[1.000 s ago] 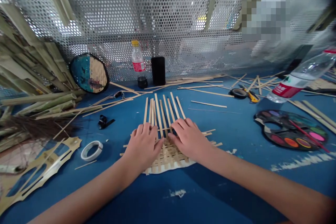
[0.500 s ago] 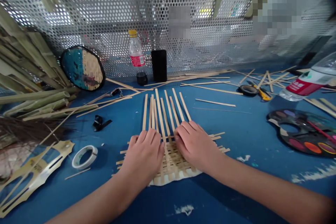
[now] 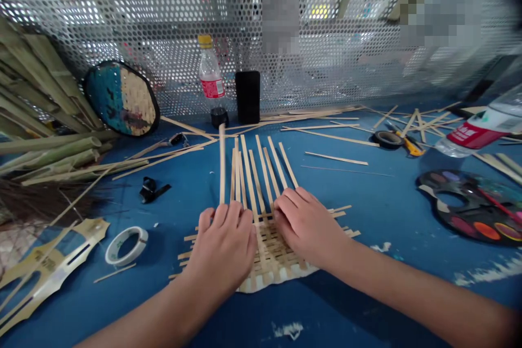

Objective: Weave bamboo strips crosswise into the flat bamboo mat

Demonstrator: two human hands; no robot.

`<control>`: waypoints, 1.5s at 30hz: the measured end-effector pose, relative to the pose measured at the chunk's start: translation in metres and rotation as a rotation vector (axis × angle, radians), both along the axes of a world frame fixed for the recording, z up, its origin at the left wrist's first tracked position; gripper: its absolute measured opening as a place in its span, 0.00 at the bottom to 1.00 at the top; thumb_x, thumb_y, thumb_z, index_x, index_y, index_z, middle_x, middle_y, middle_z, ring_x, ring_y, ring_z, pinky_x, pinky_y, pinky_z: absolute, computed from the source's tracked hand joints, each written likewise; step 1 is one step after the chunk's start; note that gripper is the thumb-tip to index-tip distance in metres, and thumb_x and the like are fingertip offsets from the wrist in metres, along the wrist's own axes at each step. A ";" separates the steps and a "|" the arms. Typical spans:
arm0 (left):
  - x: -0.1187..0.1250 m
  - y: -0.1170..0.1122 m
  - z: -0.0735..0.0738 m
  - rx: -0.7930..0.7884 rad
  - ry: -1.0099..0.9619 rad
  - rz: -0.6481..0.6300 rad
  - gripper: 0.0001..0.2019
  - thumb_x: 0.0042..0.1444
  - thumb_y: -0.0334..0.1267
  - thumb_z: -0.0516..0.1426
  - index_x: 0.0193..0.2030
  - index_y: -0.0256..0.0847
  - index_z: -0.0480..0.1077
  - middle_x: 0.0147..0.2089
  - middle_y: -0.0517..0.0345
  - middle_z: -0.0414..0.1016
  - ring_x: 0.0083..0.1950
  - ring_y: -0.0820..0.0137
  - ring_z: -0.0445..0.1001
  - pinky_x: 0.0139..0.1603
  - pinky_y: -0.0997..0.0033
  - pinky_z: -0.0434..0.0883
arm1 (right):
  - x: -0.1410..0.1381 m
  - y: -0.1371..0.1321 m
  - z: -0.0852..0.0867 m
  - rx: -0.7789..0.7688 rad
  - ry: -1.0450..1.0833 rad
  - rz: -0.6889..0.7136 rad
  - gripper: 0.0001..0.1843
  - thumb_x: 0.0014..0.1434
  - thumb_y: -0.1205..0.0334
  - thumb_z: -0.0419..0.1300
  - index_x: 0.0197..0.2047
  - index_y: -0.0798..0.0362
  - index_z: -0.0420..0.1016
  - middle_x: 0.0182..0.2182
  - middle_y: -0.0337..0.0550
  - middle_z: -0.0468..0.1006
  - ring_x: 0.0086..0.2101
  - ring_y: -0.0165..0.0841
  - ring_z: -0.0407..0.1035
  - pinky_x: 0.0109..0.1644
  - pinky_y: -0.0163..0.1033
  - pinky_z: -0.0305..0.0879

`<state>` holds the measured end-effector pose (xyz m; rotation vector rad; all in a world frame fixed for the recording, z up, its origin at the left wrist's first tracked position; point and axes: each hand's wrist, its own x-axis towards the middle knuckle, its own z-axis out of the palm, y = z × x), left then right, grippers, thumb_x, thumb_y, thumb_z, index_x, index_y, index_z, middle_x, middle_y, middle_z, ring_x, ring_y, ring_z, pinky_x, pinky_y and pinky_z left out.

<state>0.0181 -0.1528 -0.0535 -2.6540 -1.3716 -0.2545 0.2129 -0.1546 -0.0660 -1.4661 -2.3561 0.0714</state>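
A partly woven mat of pale bamboo strips point(image 3: 281, 250) lies on the blue table, with white tape along its near edge. Loose upright strips point(image 3: 249, 174) fan out from its far side, and short crosswise ends stick out left and right. My left hand point(image 3: 226, 244) rests over the mat's left part, fingers curled down at the base of the leftmost strip point(image 3: 222, 166), whose far end is raised. Over the right part, my right hand point(image 3: 304, 223) has its fingers bent around the weave near the rightmost strips. Both sets of fingertips are hidden beneath the hands.
Left are a white tape roll point(image 3: 127, 246), black tape scrap point(image 3: 150, 190), painted woven panel point(image 3: 122, 99) and bamboo stalks point(image 3: 61, 152). Behind stand a bottle point(image 3: 212, 84) and phone point(image 3: 248, 97). Right are black tape point(image 3: 387, 140), a yellow cutter point(image 3: 412, 147), a paint palette point(image 3: 452, 223) and a large bottle point(image 3: 468, 133).
The leftmost strip's far end has lifted and tilted slightly. My left hand has shifted very little; my right hand stays in place on the weave. The camera view has moved slightly.
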 end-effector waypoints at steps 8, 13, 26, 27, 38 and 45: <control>-0.001 -0.009 -0.011 0.017 -0.108 -0.051 0.19 0.63 0.41 0.49 0.54 0.33 0.69 0.52 0.39 0.74 0.51 0.51 0.70 0.48 0.48 0.69 | 0.009 -0.003 0.035 -0.211 0.120 0.023 0.14 0.70 0.64 0.45 0.42 0.51 0.71 0.40 0.43 0.74 0.41 0.34 0.67 0.44 0.42 0.64; 0.002 -0.011 -0.014 0.062 -0.115 -0.024 0.19 0.60 0.39 0.50 0.53 0.33 0.70 0.51 0.39 0.75 0.50 0.50 0.71 0.47 0.47 0.68 | -0.018 -0.015 0.008 0.001 -0.084 -0.035 0.09 0.65 0.66 0.50 0.43 0.54 0.70 0.44 0.49 0.72 0.42 0.42 0.65 0.47 0.52 0.62; 0.013 -0.004 -0.011 0.093 -0.067 0.086 0.10 0.61 0.33 0.47 0.39 0.36 0.69 0.42 0.45 0.72 0.43 0.55 0.68 0.45 0.50 0.65 | -0.030 -0.010 -0.001 -0.015 0.021 -0.041 0.10 0.68 0.67 0.46 0.37 0.54 0.67 0.39 0.48 0.70 0.40 0.39 0.61 0.45 0.47 0.60; 0.013 -0.004 -0.012 0.094 -0.056 0.086 0.10 0.61 0.33 0.48 0.39 0.36 0.69 0.41 0.45 0.71 0.43 0.55 0.68 0.45 0.50 0.65 | -0.030 -0.010 -0.002 0.000 0.010 -0.042 0.10 0.68 0.66 0.46 0.38 0.55 0.67 0.39 0.48 0.70 0.39 0.39 0.61 0.45 0.47 0.60; 0.014 -0.005 -0.012 0.080 -0.070 0.072 0.10 0.59 0.29 0.46 0.35 0.36 0.68 0.39 0.44 0.69 0.40 0.57 0.65 0.39 0.56 0.66 | -0.030 -0.010 -0.004 0.065 -0.049 0.007 0.10 0.69 0.63 0.47 0.38 0.53 0.66 0.38 0.46 0.71 0.38 0.39 0.60 0.44 0.46 0.56; 0.013 -0.004 -0.016 0.095 0.003 0.033 0.13 0.61 0.28 0.44 0.35 0.35 0.70 0.38 0.44 0.68 0.40 0.56 0.65 0.39 0.56 0.67 | -0.030 -0.011 -0.006 0.089 -0.061 -0.001 0.10 0.68 0.64 0.47 0.37 0.54 0.67 0.37 0.46 0.71 0.38 0.40 0.61 0.43 0.45 0.56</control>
